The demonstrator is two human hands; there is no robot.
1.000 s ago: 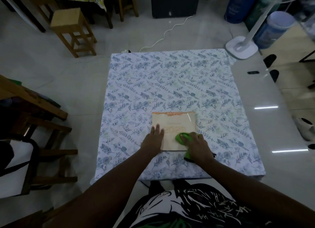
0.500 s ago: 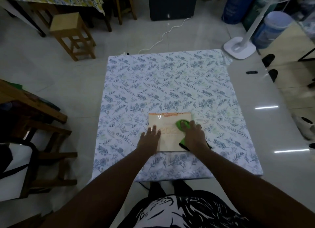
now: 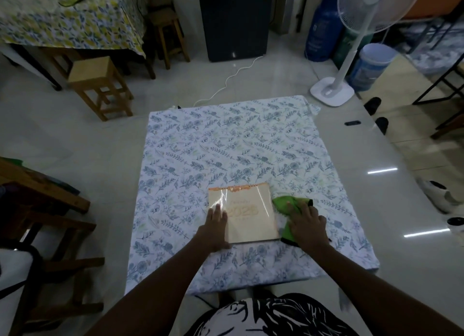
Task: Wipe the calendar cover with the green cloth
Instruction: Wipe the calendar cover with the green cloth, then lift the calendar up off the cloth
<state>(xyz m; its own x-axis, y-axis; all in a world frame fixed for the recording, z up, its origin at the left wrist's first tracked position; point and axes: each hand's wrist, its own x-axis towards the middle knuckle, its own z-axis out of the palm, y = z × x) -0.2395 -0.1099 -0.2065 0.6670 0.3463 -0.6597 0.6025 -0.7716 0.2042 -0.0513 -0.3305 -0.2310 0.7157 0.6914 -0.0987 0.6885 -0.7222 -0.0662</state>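
On a low table covered with a white cloth printed with blue leaves (image 3: 226, 145), near its front edge, lies a cream-coloured rectangular calendar (image 3: 247, 214) with an orange bound strip along its far side and a glossy clear cover that catches the light. Seen from above through a head-worn camera, two bare arms reach forward from the bottom of the view.

Resting flat on the calendar's left edge, the left hand (image 3: 215, 222) has its fingers straight and close together, pressing the calendar down to steady it. Beside the calendar's right edge, the right hand (image 3: 305, 222) presses down on a bright green cloth with dark trim (image 3: 286, 204), its fingers lying over the bunched fabric, holding it to the table. Most of this cloth sits on the patterned tablecloth, just off the calendar, with only its left fringe touching or nearly touching the cover's edge.

Judging by this position, a wiping stroke is ending at the right side or about to begin. Whether the whole cover is clean cannot be told; glare hides any marks.
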